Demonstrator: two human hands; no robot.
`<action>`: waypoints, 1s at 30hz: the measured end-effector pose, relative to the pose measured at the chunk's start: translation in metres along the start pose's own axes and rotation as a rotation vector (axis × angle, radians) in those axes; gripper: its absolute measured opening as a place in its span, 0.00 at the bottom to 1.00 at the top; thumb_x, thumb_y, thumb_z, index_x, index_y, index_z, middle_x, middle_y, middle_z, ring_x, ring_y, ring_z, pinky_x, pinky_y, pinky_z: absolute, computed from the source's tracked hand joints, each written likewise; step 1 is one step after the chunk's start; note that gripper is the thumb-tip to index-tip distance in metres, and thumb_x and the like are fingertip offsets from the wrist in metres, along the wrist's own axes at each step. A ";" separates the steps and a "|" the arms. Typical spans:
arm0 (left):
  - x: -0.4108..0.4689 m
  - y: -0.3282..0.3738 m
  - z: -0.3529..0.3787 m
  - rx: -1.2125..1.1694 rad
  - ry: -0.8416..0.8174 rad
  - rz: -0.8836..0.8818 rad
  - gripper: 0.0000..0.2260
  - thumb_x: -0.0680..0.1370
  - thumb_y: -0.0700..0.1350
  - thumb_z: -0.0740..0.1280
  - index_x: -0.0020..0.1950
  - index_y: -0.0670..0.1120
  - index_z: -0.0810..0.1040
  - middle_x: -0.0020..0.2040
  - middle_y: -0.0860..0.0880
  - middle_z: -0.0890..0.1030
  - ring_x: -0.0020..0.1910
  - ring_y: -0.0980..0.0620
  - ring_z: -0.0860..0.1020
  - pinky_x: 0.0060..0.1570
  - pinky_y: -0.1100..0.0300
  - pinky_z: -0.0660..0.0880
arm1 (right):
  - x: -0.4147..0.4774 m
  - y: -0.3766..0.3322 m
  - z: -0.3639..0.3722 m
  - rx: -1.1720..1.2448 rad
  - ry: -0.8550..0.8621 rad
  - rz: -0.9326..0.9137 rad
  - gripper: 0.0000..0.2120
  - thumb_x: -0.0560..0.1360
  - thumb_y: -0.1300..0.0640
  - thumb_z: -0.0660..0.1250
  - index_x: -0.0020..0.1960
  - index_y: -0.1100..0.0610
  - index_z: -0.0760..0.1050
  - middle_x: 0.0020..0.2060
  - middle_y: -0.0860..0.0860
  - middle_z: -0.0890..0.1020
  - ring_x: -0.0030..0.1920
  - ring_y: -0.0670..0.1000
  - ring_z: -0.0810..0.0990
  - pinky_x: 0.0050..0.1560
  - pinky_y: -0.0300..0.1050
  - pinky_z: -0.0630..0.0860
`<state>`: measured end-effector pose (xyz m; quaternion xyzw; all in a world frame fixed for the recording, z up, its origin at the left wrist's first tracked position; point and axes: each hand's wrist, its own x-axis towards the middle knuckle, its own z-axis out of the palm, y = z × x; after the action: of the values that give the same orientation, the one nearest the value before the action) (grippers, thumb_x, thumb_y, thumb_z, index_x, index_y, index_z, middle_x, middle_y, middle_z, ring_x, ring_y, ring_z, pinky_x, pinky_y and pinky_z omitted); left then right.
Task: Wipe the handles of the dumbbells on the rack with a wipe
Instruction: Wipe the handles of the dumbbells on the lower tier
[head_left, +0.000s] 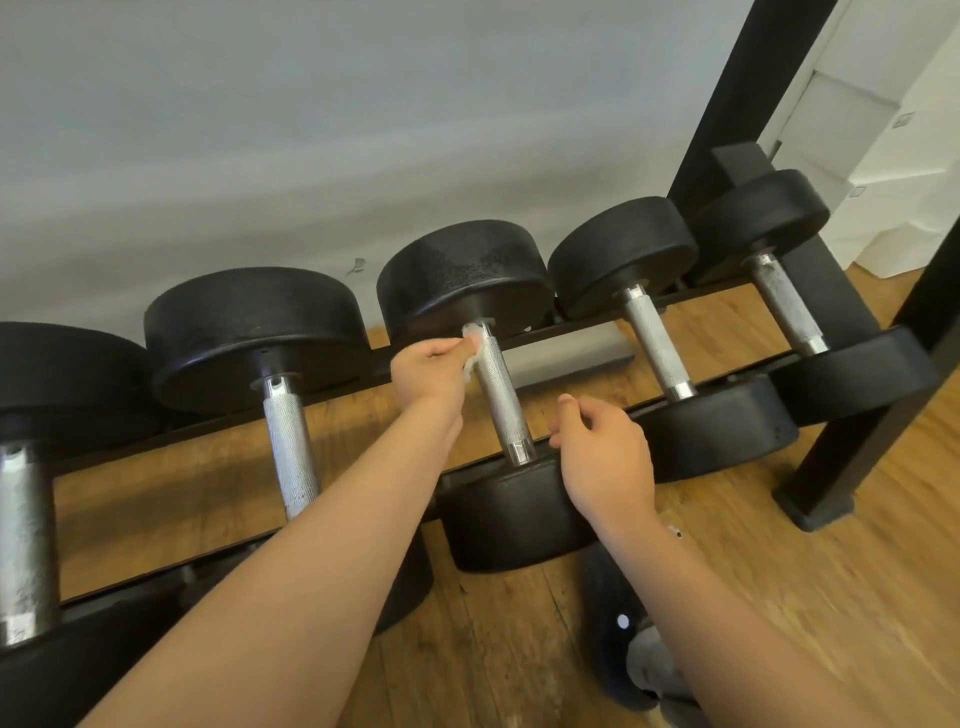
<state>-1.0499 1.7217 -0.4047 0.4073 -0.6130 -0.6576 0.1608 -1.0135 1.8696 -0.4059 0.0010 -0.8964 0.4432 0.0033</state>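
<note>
On the rack (831, 296), five dumbbells (254, 322) side by side, all lying across it. At the far end of the handle (504, 410) of the middle dumbbell (462, 270), just below its far head: a small white wipe (471, 356), crumpled, pinched between the thumb and fingers (447, 347) of the left hand (434, 366) and pressed against the left side of the handle. Fingers curled close together around it, not spread; only a little of the wipe showing past the fingertips. Long axis of the handle running from the far head, near the wall (311, 130), toward the person, with the near end leaning a little to the right and ending in the near head (514, 514). Rest of the knurled handle bare. Right hand (605, 457) just beside that near end, above the near head, fingers loosely curled and a bit apart, holding nothing; cannot tell if touching the dumbbell. Under the rack, wooden floor (779, 597).
</note>
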 end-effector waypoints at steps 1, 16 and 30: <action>0.002 0.002 0.002 -0.028 0.020 -0.027 0.05 0.73 0.46 0.75 0.46 0.47 0.83 0.42 0.54 0.82 0.41 0.59 0.75 0.40 0.66 0.69 | 0.000 0.000 0.000 -0.004 0.002 -0.001 0.20 0.82 0.49 0.55 0.41 0.59 0.78 0.34 0.53 0.81 0.38 0.51 0.78 0.62 0.57 0.71; -0.011 -0.010 0.012 -0.014 0.055 0.035 0.04 0.73 0.45 0.76 0.43 0.46 0.83 0.40 0.55 0.80 0.39 0.59 0.75 0.35 0.69 0.66 | 0.000 -0.001 0.000 -0.011 -0.001 0.002 0.20 0.82 0.49 0.55 0.41 0.59 0.79 0.33 0.53 0.81 0.37 0.51 0.78 0.61 0.57 0.72; -0.003 -0.015 0.007 0.137 0.087 0.221 0.07 0.74 0.50 0.75 0.44 0.46 0.83 0.41 0.53 0.82 0.42 0.57 0.78 0.39 0.68 0.69 | 0.001 -0.001 -0.001 -0.035 -0.020 -0.012 0.20 0.82 0.49 0.55 0.39 0.57 0.77 0.33 0.52 0.81 0.37 0.49 0.77 0.60 0.56 0.72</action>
<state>-1.0493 1.7313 -0.4186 0.3754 -0.6899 -0.5744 0.2304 -1.0142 1.8699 -0.4048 0.0110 -0.9039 0.4275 -0.0030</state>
